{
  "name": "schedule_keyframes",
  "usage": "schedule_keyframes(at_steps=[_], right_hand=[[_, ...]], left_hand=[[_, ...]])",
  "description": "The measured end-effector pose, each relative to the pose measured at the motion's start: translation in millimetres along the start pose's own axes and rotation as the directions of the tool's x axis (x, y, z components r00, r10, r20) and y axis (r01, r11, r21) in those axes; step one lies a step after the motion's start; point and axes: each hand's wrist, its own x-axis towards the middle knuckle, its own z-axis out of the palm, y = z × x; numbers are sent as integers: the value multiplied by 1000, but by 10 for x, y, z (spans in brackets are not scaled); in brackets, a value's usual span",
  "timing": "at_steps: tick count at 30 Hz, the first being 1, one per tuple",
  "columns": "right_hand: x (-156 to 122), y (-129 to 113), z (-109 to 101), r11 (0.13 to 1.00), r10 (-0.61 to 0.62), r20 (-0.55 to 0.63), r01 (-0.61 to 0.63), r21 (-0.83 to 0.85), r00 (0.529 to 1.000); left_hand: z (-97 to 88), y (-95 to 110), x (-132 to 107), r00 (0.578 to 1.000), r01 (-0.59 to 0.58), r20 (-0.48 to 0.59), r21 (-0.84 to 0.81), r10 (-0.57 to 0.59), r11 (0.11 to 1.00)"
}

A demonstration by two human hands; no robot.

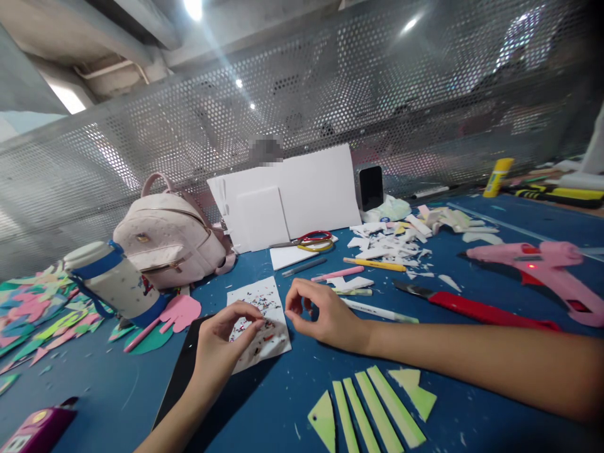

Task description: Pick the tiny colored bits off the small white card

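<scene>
Card: my small white card (258,321), speckled with glitter, lay on the blue table (283,402).
Left hand (221,343): fingertips pinched on its edge.
Right hand (325,314): curled beside it, empty.
Handling: light, bendy; glitter probably sheds, so edges suited gripping.

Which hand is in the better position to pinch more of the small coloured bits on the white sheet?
Probably the left hand: its fingertips already touch the white sheet among the coloured bits. The right hand hovers beside its edge.

Both forearms are bare up to the frame edge, with no sleeve showing. The left hand (221,343) and right hand (325,318) carry slim fingers with short, unpainted nails.
</scene>
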Motion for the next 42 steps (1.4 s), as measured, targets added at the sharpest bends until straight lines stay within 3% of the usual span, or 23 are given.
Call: schedule_keyframes(at_steps=[15, 28, 42], right_hand=[[5, -17, -1, 1000, -14, 8, 14, -12, 1000], [4, -11, -1, 1000, -24, 6, 24, -20, 1000], [-11, -2, 12, 998, -63, 63, 65, -26, 996]], left_hand=[[17, 40, 4, 1000, 9, -19, 14, -8, 1000], [-6, 37, 23, 997, -61, 50, 13, 61, 998], [47, 118, -1, 1000, -26, 1, 40, 26, 999]])
